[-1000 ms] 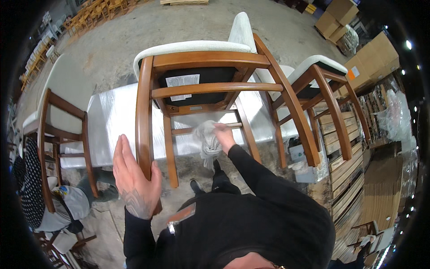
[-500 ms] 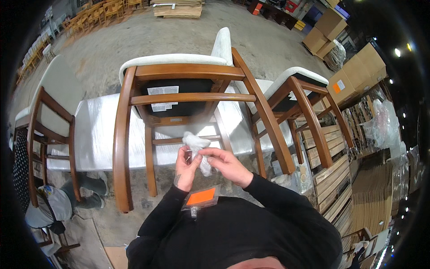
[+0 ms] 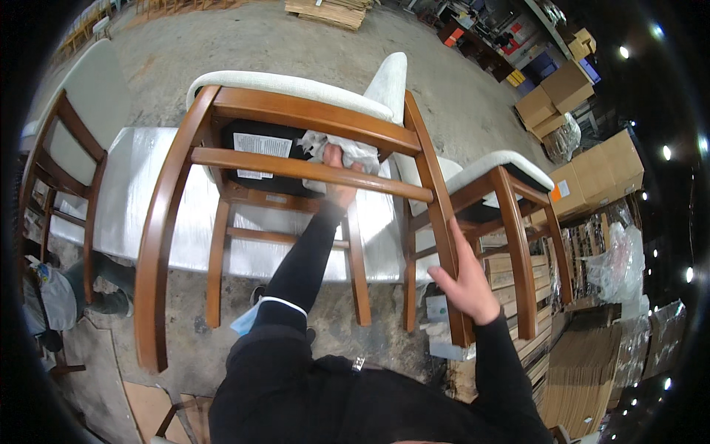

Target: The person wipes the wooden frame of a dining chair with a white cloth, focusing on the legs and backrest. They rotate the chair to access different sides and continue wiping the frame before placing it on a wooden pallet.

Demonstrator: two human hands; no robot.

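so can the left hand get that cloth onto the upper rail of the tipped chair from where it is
Probably yes. The left hand already presses the white cloth between the two wooden rails, and nothing lies between it and the upper rail. The right hand is off at a chair leg, out of the way.

The upturned brown wooden chair [image 3: 296,140] fills the centre of the frame, resting on a white plastic-wrapped bench [image 3: 148,200]; the left hand [image 3: 336,177] presses a crumpled white cloth [image 3: 347,152] at its upper middle rail; the right hand [image 3: 462,285] lies on its right leg, lower right; a second upturned wooden chair [image 3: 503,214] stands just right; stacked brown cardboard boxes [image 3: 584,111] sit upper right.
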